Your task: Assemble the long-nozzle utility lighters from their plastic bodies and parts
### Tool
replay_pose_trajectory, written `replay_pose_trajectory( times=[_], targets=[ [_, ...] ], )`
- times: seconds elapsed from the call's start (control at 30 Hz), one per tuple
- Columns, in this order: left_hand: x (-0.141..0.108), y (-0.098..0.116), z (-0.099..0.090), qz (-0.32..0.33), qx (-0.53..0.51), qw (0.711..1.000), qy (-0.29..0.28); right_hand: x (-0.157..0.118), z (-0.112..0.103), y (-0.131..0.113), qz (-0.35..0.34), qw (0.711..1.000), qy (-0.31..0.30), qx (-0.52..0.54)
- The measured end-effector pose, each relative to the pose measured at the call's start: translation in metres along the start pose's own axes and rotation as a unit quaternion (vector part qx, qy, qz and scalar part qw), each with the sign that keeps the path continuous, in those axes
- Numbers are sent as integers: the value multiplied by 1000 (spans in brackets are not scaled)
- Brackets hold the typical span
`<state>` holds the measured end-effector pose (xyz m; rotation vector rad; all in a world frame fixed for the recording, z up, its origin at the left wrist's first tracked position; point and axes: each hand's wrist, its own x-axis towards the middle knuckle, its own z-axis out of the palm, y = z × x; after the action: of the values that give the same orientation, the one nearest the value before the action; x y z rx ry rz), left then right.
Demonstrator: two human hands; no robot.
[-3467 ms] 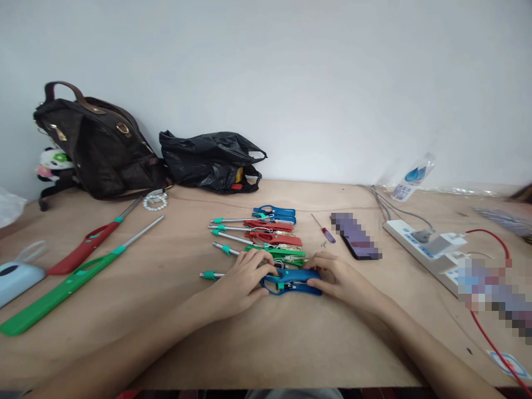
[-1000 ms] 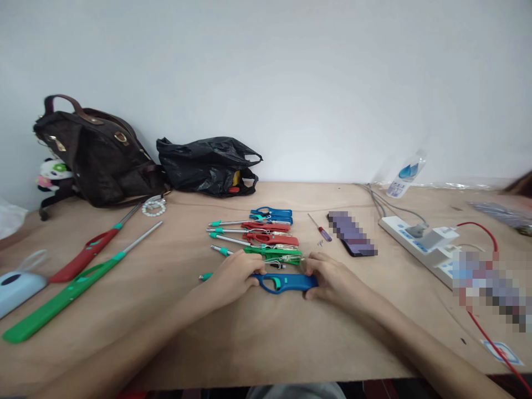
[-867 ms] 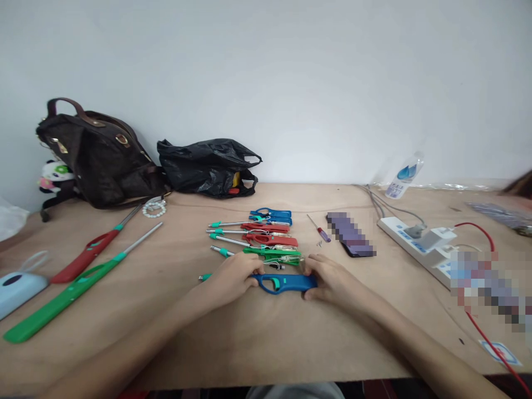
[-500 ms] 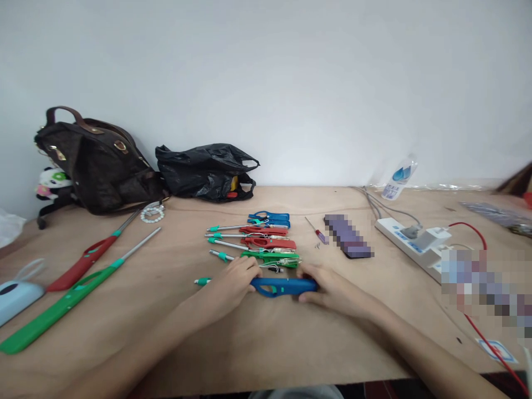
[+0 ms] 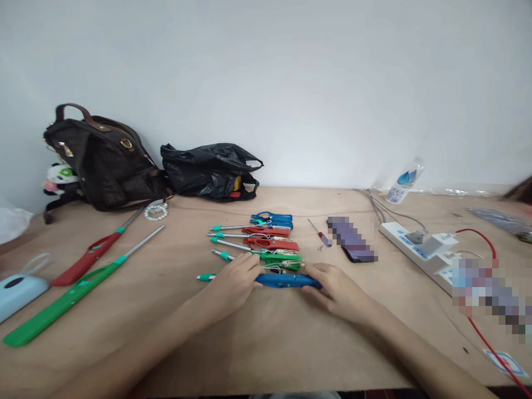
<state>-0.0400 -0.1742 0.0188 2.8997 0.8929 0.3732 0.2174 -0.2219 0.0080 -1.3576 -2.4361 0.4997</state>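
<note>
A blue long-nosed lighter [image 5: 286,281] lies on the wooden table [image 5: 266,343] in front of me, its metal tube with a teal tip pointing left. My left hand [image 5: 235,282] grips its left part and my right hand [image 5: 336,288] grips its right end. Just behind it lie a green opened lighter [image 5: 282,259], two red ones [image 5: 270,244] and another blue one [image 5: 272,219] in a row.
A red lighter [image 5: 89,255] and a green lighter [image 5: 66,299] lie at the left. A brown bag [image 5: 102,160] and a black plastic bag [image 5: 211,169] stand at the back. A small screwdriver [image 5: 321,235], a phone [image 5: 351,246] and a power strip [image 5: 419,246] are at the right.
The blue lighter went from lying open with its insides showing to a closed handle, then tipped edge-up between my hands. Both hands stayed on it.
</note>
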Motion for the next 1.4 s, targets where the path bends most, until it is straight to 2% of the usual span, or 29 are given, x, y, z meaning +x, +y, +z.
replay_pose_trajectory(
  times=[0.1,0.3,0.5,0.63,0.77,1.0,1.13,1.23,1.4],
  targets=[
    [-1,2,8,31,64,997,21,1,7,-3,-12,998,-4,-58],
    [-1,-5,24,69,128,987,63,2,10,-7,-18,992,-4,-125],
    [5,1,28,78,141,986,49,9,15,-24,-2,986,-1,-166],
    [18,13,20,84,128,988,12,20,21,-35,23,982,1,-188],
    [28,21,5,99,139,985,-2,28,22,-35,50,975,-7,-217],
    [32,23,-16,122,135,983,22,25,20,-26,43,979,-3,-198],
    [25,12,-31,86,109,990,22,23,18,-25,59,981,-18,-186],
    [13,-8,-39,47,97,994,29,22,16,-25,74,980,-25,-185],
    [-9,-38,-43,-11,92,996,8,20,12,-26,90,977,-30,-193]
  ],
)
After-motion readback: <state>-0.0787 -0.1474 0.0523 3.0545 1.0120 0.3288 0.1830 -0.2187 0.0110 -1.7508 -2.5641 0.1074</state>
